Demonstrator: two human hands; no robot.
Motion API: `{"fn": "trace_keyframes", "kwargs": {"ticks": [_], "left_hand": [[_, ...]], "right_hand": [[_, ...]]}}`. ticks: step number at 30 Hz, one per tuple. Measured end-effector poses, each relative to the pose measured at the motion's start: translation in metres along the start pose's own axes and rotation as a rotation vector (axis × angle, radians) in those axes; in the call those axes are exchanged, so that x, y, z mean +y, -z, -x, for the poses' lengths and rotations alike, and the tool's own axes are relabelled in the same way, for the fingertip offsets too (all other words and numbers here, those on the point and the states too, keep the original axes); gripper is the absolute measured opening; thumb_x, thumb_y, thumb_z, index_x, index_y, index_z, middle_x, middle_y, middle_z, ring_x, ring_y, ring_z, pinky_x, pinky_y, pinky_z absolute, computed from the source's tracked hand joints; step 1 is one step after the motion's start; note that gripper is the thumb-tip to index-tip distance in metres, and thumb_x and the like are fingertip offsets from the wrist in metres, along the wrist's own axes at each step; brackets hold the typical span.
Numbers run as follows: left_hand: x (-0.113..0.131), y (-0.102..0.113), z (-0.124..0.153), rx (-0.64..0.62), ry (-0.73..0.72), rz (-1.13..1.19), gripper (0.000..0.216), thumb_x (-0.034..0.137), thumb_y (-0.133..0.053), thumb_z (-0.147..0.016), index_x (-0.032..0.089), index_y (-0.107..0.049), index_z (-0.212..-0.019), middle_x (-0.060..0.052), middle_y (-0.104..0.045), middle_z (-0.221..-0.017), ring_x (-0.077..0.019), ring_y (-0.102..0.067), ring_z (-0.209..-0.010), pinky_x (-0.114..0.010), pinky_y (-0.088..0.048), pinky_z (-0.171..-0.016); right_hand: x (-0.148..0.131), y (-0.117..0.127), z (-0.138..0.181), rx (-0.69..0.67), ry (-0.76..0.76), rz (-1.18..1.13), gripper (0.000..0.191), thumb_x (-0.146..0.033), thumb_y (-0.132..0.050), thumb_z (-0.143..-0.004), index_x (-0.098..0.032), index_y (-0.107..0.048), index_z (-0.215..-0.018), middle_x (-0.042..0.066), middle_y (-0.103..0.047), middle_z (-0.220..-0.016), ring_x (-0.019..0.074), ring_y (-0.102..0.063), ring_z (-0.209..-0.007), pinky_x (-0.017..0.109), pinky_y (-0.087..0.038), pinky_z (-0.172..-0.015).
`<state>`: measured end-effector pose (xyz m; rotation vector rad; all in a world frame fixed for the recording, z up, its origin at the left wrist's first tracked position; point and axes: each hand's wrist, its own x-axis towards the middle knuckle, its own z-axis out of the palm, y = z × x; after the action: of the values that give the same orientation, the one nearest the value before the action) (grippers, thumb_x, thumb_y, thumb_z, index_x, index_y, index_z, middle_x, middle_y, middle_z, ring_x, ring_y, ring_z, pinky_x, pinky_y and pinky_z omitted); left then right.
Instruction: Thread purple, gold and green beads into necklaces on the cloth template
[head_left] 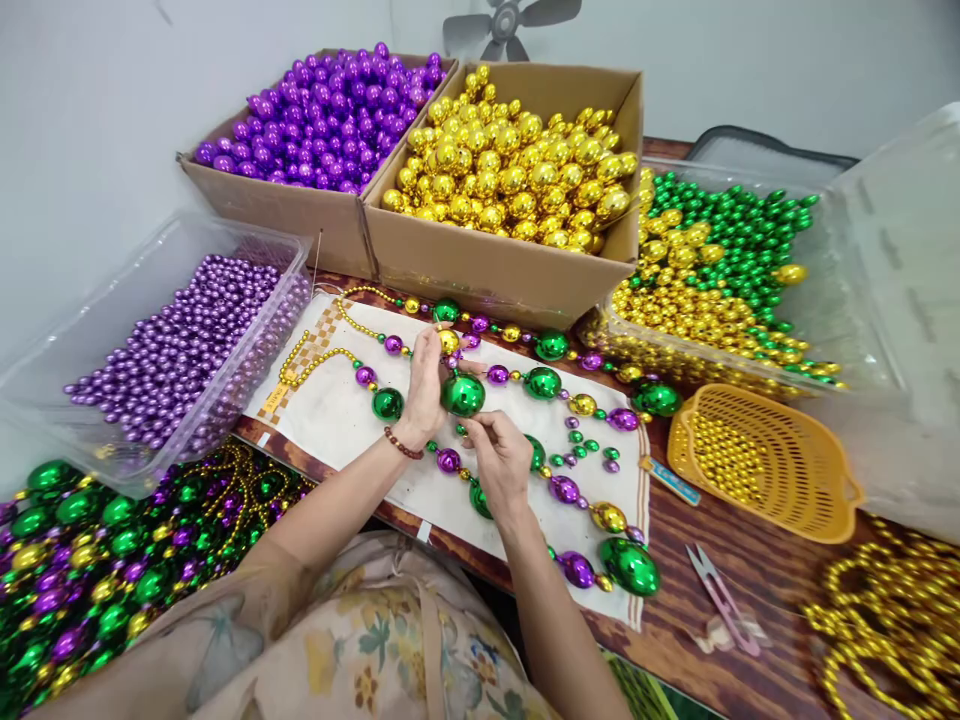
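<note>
Your left hand (424, 385) is pinched shut on the strand (497, 374) just above a green ball (463, 393). Your right hand (499, 462) is pinched on the same strand just below the ball, close to the left. Between them the strand runs almost straight away from you. The rest of it loops over the cloth (337, 410), with its long axis from far left to near right. Behind stand the purple box (285, 210) and the gold box (487, 270). Snips (720, 595) lie to your right.
</note>
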<state>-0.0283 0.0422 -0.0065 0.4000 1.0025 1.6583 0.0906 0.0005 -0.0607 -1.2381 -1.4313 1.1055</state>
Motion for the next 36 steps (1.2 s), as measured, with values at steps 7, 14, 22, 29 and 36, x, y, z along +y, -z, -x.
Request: {"fn": "trace_keyframes", "kwargs": {"ticks": [7, 14, 22, 29, 36], "left_hand": [[-0.007, 0.006, -0.026, -0.109, 0.011, -0.163, 0.026, 0.043, -0.060, -0.093, 0.026, -0.059, -0.114, 0.001, -0.065, -0.091, -0.0100, -0.066, -0.065, -0.021, -0.050, -0.063], [0.015, 0.007, -0.032, -0.446, 0.237, -0.393, 0.028, 0.043, -0.067, -0.088, 0.021, -0.065, -0.105, 0.000, -0.064, -0.082, -0.0093, -0.059, -0.046, -0.021, -0.043, -0.046], [0.035, -0.001, -0.042, -0.744, 0.353, -0.574, 0.024, 0.041, -0.069, -0.088, 0.020, -0.069, -0.100, -0.004, -0.066, -0.088, -0.0085, -0.060, -0.051, -0.021, -0.046, -0.049], [0.040, -0.004, -0.051, -0.817, 0.437, -0.625, 0.021, 0.038, -0.067, -0.089, 0.018, -0.070, -0.096, -0.006, -0.065, -0.086, -0.0107, -0.059, -0.056, -0.023, -0.049, -0.051], [0.047, -0.006, -0.057, -0.908, 0.384, -0.671, 0.019, 0.035, -0.068, -0.089, 0.017, -0.071, -0.092, -0.005, -0.062, -0.086, -0.0113, -0.061, -0.068, -0.018, -0.050, -0.052]], "right_hand": [[-0.002, 0.018, -0.016, -0.186, -0.057, 0.012, 0.025, -0.045, -0.068, -0.085, -0.020, -0.072, -0.085, 0.002, -0.070, -0.079, 0.0143, -0.064, -0.054, 0.027, -0.047, -0.054], [-0.021, 0.027, -0.093, -0.013, -0.124, -0.249, 0.033, -0.050, -0.074, -0.075, -0.018, -0.074, -0.084, -0.001, -0.066, -0.063, 0.0108, -0.056, -0.045, 0.022, -0.039, -0.040], [-0.019, 0.023, -0.127, 0.132, -0.159, -0.486, 0.033, -0.043, -0.081, -0.073, -0.019, -0.058, -0.068, -0.006, -0.057, -0.053, 0.0061, -0.048, -0.038, 0.018, -0.035, -0.038], [-0.021, 0.036, -0.117, 0.026, -0.254, -0.628, 0.038, -0.047, -0.084, -0.069, -0.021, -0.059, -0.080, -0.002, -0.069, -0.074, 0.0086, -0.061, -0.055, 0.017, -0.045, -0.044], [-0.025, 0.028, -0.110, 0.064, -0.189, -0.554, 0.041, -0.059, -0.073, -0.078, -0.022, -0.056, -0.083, -0.002, -0.068, -0.066, 0.0095, -0.061, -0.049, 0.016, -0.039, -0.039]]}}
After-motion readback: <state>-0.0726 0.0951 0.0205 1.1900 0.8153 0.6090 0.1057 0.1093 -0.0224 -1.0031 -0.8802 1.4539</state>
